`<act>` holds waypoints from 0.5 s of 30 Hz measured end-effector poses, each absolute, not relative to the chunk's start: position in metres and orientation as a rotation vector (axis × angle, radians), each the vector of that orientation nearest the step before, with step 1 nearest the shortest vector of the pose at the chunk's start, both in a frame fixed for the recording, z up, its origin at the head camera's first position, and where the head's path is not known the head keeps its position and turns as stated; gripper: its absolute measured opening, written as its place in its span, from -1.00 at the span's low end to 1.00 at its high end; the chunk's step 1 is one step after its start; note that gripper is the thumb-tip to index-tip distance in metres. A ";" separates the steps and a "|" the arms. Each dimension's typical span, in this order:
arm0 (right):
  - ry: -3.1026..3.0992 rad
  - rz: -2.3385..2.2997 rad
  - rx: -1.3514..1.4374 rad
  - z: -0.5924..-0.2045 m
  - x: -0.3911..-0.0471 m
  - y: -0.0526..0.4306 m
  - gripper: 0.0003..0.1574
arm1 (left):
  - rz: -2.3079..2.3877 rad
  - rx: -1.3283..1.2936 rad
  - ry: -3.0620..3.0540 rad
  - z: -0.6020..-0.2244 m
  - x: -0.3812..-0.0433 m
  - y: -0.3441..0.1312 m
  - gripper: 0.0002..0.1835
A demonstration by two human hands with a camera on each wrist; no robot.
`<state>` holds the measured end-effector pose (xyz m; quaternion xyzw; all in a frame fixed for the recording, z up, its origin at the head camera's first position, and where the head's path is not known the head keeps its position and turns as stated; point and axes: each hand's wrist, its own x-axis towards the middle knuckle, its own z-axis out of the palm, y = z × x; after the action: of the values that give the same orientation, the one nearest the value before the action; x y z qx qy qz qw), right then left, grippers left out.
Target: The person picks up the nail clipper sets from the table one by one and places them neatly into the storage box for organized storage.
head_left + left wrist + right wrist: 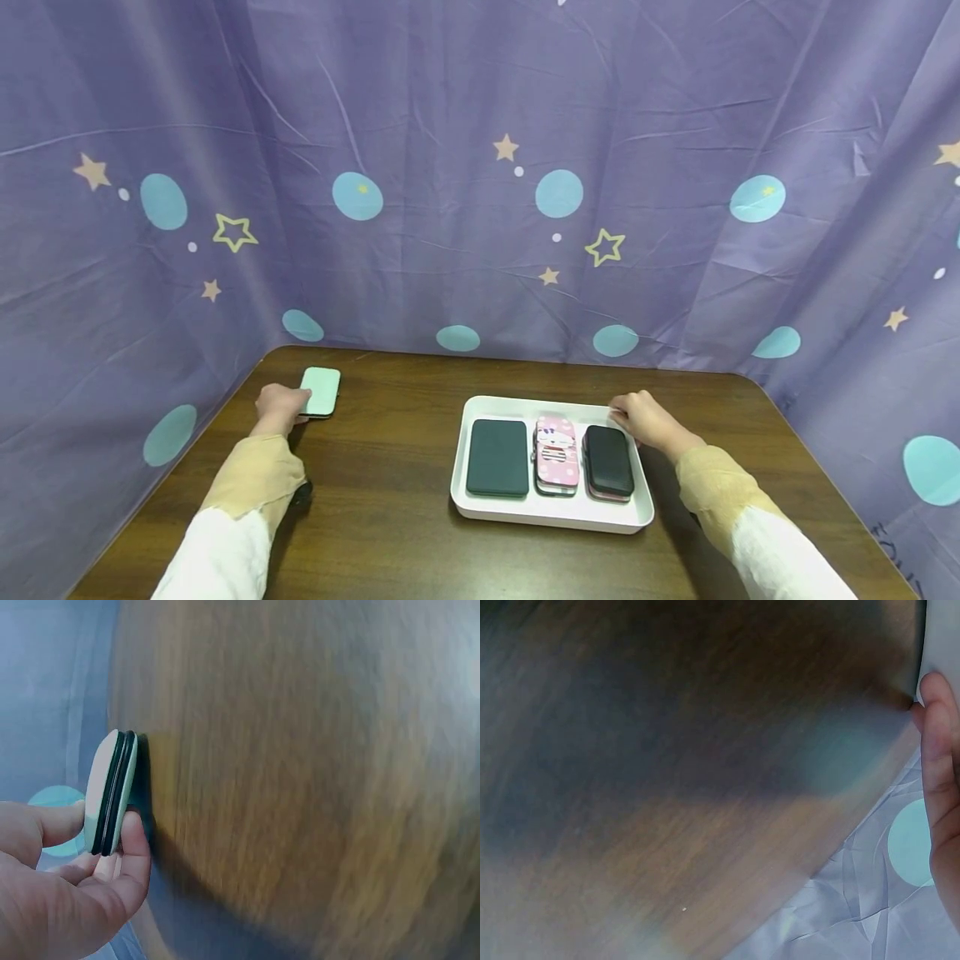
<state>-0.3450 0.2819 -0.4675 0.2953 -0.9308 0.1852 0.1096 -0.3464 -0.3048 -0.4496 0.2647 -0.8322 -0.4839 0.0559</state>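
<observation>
A mint green flat case [321, 391] with rounded corners and a dark band round its edge is at the back left of the table. My left hand [281, 405] pinches it by its near side, thumb on one face and fingers on the other, as the left wrist view shows. On the right, my right hand [648, 421] grips the back right corner of a white tray [551, 518], fingertips over the rim. Inside the tray lie a dark green case [498, 457], a pink case with a cartoon print [557, 452] and a black case [608, 461], side by side.
The brown wooden table [375, 500] reaches back to a purple curtain [450, 167] printed with stars and blue dots. Bare wood lies between the mint green case and the tray. The curtain also hangs along both sides.
</observation>
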 end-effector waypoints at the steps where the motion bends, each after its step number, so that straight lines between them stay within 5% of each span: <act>1: -2.737 0.543 0.869 -0.467 -0.345 0.282 -0.79 | -1.546 0.817 -2.482 -0.450 -0.347 -0.304 -0.37; 15: -2.740 0.538 0.878 -0.467 -0.345 0.281 -0.79 | -1.996 0.852 -2.145 -0.457 -0.348 -0.285 -0.40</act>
<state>-0.3450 0.2811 -0.4666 0.2982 -0.9308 0.1826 0.1070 -0.3481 -0.2852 -0.4568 0.2790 -0.7021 -0.6536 0.0450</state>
